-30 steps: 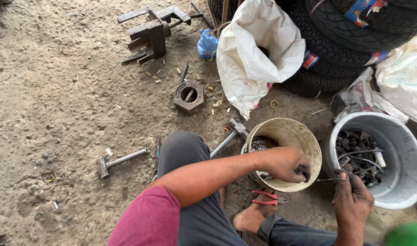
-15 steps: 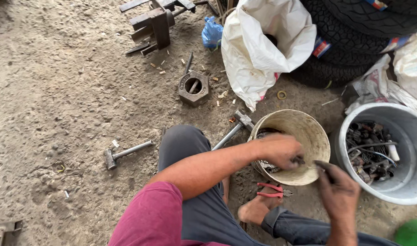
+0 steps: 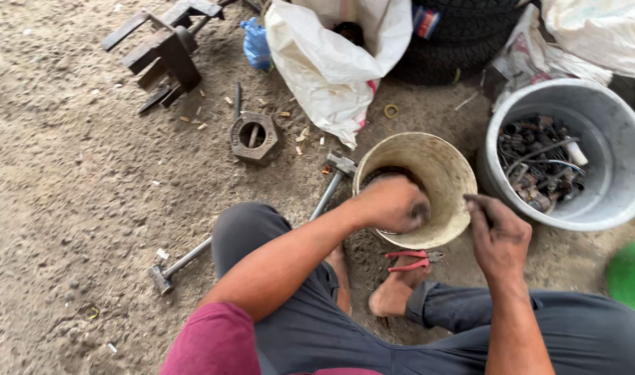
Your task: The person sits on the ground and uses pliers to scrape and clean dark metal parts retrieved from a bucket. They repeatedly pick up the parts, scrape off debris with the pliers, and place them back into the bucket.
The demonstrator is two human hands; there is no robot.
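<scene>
I sit on the dirt floor with a cream plastic bucket [image 3: 449,173] in front of my legs. My left hand [image 3: 394,205] reaches into it with the fingers curled down over dark contents; what it grips is hidden. My right hand [image 3: 498,236] hovers at the bucket's right rim. Its fingers are pinched together on what looks like a small dark piece. Red-handled pliers [image 3: 409,260] lie on the ground under the bucket, next to my bare foot [image 3: 394,292].
A grey bucket [image 3: 609,201] full of metal scrap stands at the right. A white sack [image 3: 331,62], tyres [image 3: 463,35], a large hex nut [image 3: 256,137], a hammer [image 3: 182,260], a second hammer [image 3: 335,180] and a rusty metal stand [image 3: 164,52] lie around.
My right hand has risen from beside the grey bucket to the cream bucket's rim. My left hand has stayed inside the cream bucket. The view has shifted closer.
</scene>
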